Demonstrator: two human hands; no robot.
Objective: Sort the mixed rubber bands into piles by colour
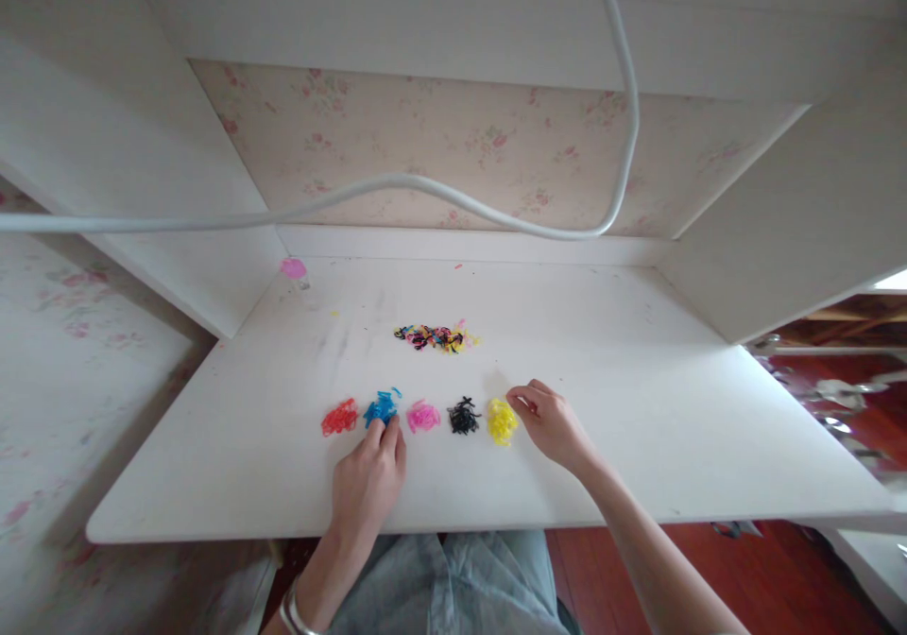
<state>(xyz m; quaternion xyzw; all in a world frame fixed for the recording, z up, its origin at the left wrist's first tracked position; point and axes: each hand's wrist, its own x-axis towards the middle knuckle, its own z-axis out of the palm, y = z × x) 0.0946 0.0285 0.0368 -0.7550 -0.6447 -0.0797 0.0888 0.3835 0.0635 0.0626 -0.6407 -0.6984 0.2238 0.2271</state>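
Note:
Five piles of small rubber bands lie in a row near the table's front: red (339,418), blue (381,404), pink (423,416), black (464,416) and yellow (502,421). My left hand (369,472) reaches the front edge of the blue pile, its fingertips pressed together. Whatever they grip is too small to make out. At the right edge of the yellow pile, my right hand (551,422) holds thumb and forefinger in a pinch; any band between them cannot be made out. Behind the row, a mixed pile of multicoloured bands (436,337) spreads sideways.
The white table (638,408) is bounded by side panels and a wallpapered back. A small clear container with a pink top (293,268) stands in the far left corner. Overhead, a white cable (411,182) crosses the view. A stray reddish band (458,266) lies at the back.

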